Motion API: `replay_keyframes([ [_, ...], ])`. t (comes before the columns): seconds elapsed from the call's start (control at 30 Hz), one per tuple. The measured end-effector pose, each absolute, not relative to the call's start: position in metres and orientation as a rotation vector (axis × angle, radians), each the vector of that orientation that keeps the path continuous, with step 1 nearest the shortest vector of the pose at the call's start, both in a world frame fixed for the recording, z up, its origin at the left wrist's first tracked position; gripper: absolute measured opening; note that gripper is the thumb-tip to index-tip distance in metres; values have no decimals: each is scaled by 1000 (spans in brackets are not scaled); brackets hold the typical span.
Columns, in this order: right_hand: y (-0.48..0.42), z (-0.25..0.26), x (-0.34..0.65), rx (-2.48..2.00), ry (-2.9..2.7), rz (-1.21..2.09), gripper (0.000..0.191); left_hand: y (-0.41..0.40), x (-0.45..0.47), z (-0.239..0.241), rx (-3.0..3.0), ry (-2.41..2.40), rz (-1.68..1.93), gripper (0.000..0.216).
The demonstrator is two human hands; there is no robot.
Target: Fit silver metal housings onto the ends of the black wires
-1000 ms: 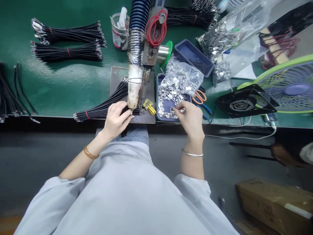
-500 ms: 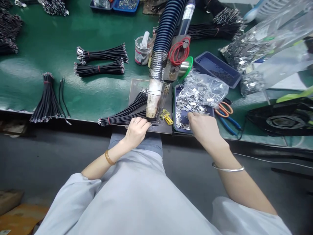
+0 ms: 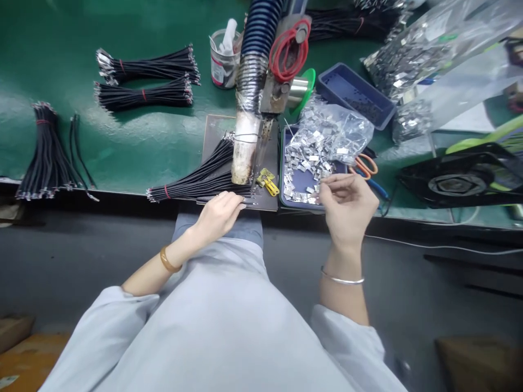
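My left hand [image 3: 219,216] is closed at the front edge of the dark board [image 3: 212,126], its fingertips pinching a black cable whose stripped end pokes out to the right. Behind it, a tied bundle of black cables [image 3: 192,185] lies across the board. My right hand [image 3: 350,204] is raised at the right side of a blue tray [image 3: 302,179] of small silver metal pieces [image 3: 300,158]. Thumb and fingers are pinched together there; whatever they hold is too small to make out. A yellow clip-like part [image 3: 268,183] rests between the two hands.
A taped ribbed hose [image 3: 247,98] hangs over the board beside a solder spool [image 3: 300,92]. Three more cable bundles, including an upright-lying one [image 3: 44,152], are to the left. Orange-handled pliers [image 3: 365,166], a second blue tray [image 3: 355,98] and a black fan-like device [image 3: 457,179] stand right.
My right hand has lifted out of the tray's pieces and turned, fingers pinched, toward the tray's right edge. My left hand stays at the cables. The whole view has shifted slightly.
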State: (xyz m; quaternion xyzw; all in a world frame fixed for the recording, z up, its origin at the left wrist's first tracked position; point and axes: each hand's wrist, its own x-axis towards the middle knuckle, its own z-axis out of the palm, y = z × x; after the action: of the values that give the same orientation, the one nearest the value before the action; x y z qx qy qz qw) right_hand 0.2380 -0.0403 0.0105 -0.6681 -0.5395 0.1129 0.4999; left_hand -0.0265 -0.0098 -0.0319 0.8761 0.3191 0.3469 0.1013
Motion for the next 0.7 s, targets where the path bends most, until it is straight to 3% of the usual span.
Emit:
replay_keyframes([
  [0.1,-56,9,207,-1453,-1216,493,21,-11,-27,-25,2440,842,1115,20],
  [0.3,-70,-5,149,-1428,-1362,285,12,-9,-23,-14,1874,935,952,14],
  [0.43,-68,-14,135,-1426,-1310,518,12,-9,-19,-10,1572,946,926,17],
  [0.7,-62,-15,133,-1296,-1164,752,7,-11,-16,-8,1566,939,995,22],
])
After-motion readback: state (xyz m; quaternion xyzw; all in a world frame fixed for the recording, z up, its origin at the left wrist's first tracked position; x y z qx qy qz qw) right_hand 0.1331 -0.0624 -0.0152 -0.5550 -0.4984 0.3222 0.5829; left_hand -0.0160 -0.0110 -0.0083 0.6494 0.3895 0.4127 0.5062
